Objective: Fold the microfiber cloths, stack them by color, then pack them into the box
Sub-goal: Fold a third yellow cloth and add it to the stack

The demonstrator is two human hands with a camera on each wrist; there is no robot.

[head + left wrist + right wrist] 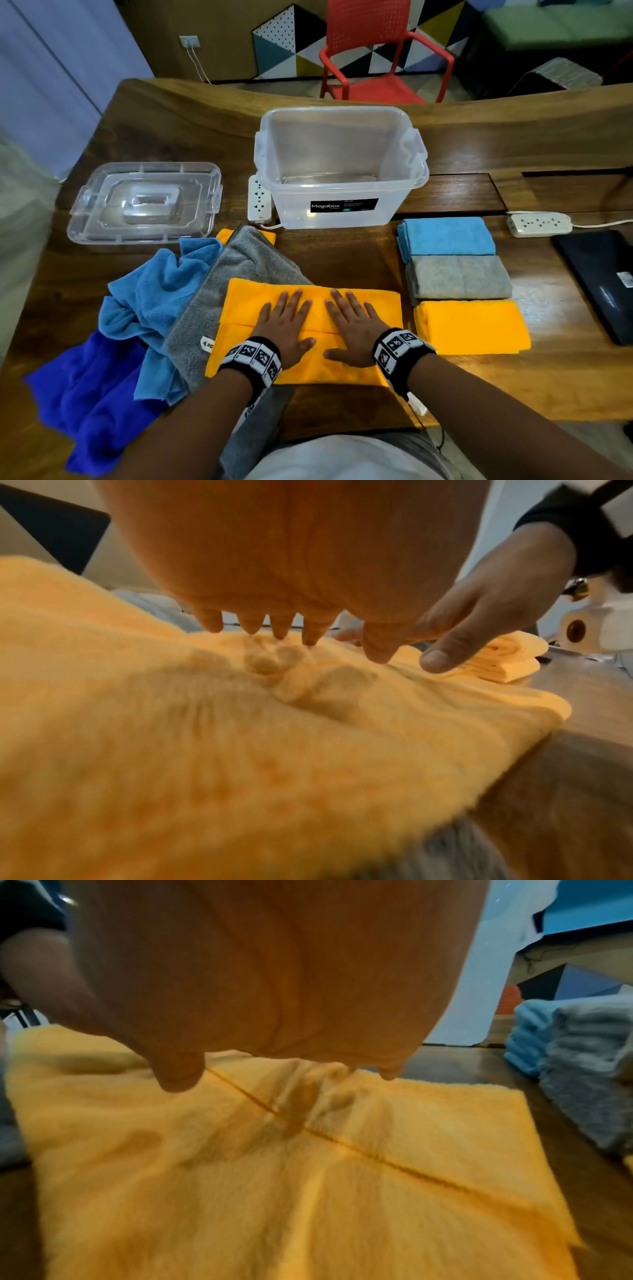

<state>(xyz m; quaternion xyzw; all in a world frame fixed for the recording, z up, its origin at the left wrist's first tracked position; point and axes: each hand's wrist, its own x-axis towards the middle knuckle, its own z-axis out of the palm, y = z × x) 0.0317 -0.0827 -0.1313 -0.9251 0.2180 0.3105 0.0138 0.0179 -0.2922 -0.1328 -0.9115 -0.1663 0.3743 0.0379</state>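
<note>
A yellow cloth lies folded on the wooden table in front of me, its fold edge running across the middle. My left hand and right hand press flat on it side by side, fingers straight and spread. The wrist views show the same cloth under each palm. To the right lie folded stacks: light blue, grey and yellow. An unfolded pile sits at the left: grey cloth, light blue cloth, dark blue cloth. The clear plastic box stands open behind.
The box's clear lid lies at the back left. One white power strip sits beside the box, another at the right, near a dark laptop. A red chair stands beyond the table.
</note>
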